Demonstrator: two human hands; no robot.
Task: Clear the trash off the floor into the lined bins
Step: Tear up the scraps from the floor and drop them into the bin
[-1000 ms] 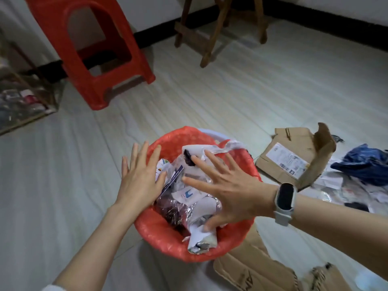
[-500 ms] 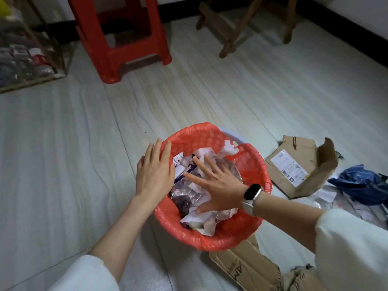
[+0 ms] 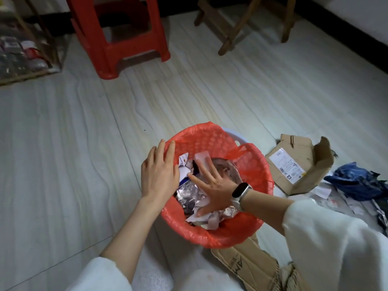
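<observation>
A bin lined with a red plastic bag (image 3: 220,236) stands on the floor at the centre. It is filled with crumpled wrappers and paper scraps (image 3: 189,192). My right hand (image 3: 212,183), with a watch on its wrist, lies flat with spread fingers on top of that trash and presses on it. My left hand (image 3: 159,175) rests with straight fingers on the bin's left rim, over the liner. An opened cardboard parcel box (image 3: 298,164) lies on the floor to the right of the bin. Beyond it lie a blue plastic bag (image 3: 354,179) and loose paper scraps (image 3: 327,192).
Flattened cardboard (image 3: 252,265) lies on the floor just in front of the bin. A red plastic stool (image 3: 117,32) stands at the back, a wooden folding stool (image 3: 245,22) to its right. A rack with packaged goods (image 3: 23,53) is at the far left.
The view has pulled back and up. My right hand has pushed the trash deeper into the bin, and my left hand has stayed at the left rim.
</observation>
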